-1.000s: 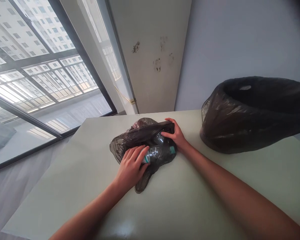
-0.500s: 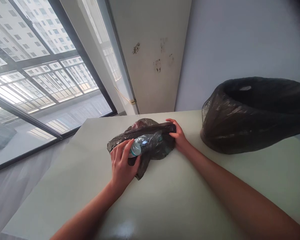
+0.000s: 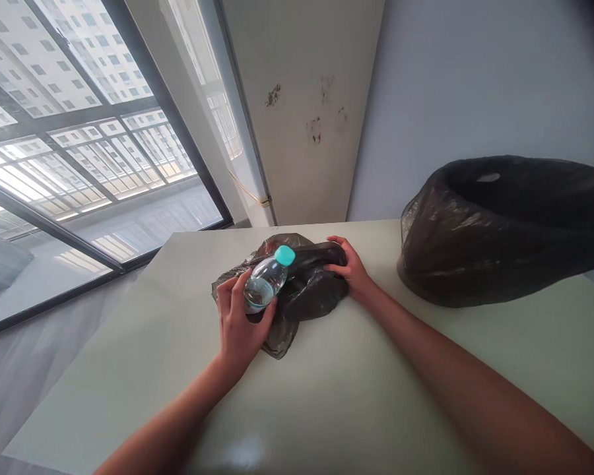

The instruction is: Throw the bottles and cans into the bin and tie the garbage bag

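The clear plastic bottle with turquoise cap (image 3: 267,280) is in the centre of the frame, tilted, above the crumpled black plastic bag (image 3: 317,290). The left hand (image 3: 240,323) is grasping this bottle around its lower part. The right hand (image 3: 351,269) is pinching the bag's right end.

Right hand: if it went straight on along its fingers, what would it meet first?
The right hand would first push into the crumpled black plastic bag it holds. Past that, the turquoise-capped clear bottle looks roughly in line, though it may sit higher; depth is unclear.
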Tool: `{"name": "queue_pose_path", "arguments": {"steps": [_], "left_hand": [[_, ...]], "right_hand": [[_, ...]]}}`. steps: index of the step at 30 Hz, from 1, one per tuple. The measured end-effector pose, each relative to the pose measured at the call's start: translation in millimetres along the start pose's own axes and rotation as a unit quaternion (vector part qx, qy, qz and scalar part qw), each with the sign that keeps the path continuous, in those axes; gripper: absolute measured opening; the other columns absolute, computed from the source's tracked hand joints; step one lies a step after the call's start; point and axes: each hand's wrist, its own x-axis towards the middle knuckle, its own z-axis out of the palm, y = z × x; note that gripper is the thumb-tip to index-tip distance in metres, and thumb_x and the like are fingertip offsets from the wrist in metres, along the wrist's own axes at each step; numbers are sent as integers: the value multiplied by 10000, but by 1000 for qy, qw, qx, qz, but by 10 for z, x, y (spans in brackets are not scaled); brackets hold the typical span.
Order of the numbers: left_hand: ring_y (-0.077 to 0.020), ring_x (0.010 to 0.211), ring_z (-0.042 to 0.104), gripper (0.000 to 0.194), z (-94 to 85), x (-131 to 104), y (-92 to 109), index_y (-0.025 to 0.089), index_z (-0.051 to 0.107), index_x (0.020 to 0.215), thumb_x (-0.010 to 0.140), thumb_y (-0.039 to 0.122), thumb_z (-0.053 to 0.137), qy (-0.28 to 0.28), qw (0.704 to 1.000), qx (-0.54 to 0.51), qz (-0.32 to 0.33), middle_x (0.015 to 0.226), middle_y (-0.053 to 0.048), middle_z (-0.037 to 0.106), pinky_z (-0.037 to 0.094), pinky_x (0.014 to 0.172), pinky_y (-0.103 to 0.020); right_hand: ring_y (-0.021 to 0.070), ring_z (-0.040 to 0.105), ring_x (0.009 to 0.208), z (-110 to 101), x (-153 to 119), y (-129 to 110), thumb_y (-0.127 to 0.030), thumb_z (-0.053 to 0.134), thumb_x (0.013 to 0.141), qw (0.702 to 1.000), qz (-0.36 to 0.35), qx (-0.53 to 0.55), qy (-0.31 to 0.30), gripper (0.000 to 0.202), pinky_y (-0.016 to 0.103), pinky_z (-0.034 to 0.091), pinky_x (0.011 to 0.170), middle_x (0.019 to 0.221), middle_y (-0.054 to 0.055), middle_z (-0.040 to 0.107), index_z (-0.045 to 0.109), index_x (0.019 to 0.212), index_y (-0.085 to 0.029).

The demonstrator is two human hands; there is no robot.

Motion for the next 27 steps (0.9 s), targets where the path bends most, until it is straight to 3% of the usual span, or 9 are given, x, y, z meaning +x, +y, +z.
{"name": "queue_pose_path", "arguments": {"steps": [5,9,12,15,19,22,27], "left_hand": [[-274,1172,602,661,-67,37,-35,216,518,1366,797,330,834,15,994,-98,-43,1236,-108,583,532,989,-426],[-254,1162,644,656,-160,126,-73,238,495,1399,835,356,809,31,975,-213,-52,1257,-97,607,538,1022,-415],[-268,1206,635,698,-278,283,-107,246,467,1464,865,438,771,92,960,-265,-19,1292,-107,604,516,1077,-446],[-277,1244,615,728,-403,486,-239,253,460,1477,860,494,762,165,953,-253,15,1324,-110,586,494,1112,-469],[-283,1294,583,769,-469,699,-673,229,472,1432,795,476,825,200,971,-131,-6,1352,-127,556,463,1153,-469],[-267,1293,595,758,-430,730,-1130,223,426,1454,838,475,790,164,979,-76,-97,1367,-136,573,529,1066,-424],[-252,1204,646,610,-390,606,-1783,207,514,1368,880,492,744,131,966,27,-223,1300,-108,668,562,949,-381]], "right_hand": [[223,607,995,4,-9,-7,-153,752,618,1000,-15,-16,12,648,342,491,862,1123,-7,658,595,1229,-302],[225,595,957,1,-8,7,-132,655,577,998,-13,-35,43,636,337,486,821,1083,-5,661,616,1192,-289],[228,590,935,5,-12,3,-149,628,567,998,-4,-33,61,617,331,484,781,1050,-1,661,627,1168,-285],[215,576,887,17,-22,-18,-147,605,555,997,9,-13,71,594,307,459,719,1004,-8,653,634,1132,-284],[207,570,874,27,-28,-31,-125,598,535,997,23,7,69,571,293,435,698,971,-15,654,642,1084,-274],[206,573,884,25,-28,-19,-114,605,544,997,21,16,67,558,294,437,712,971,-17,656,646,1078,-270],[203,562,849,14,-38,-7,-117,618,570,997,35,17,63,534,294,419,685,951,-17,649,647,1079,-277]]}}
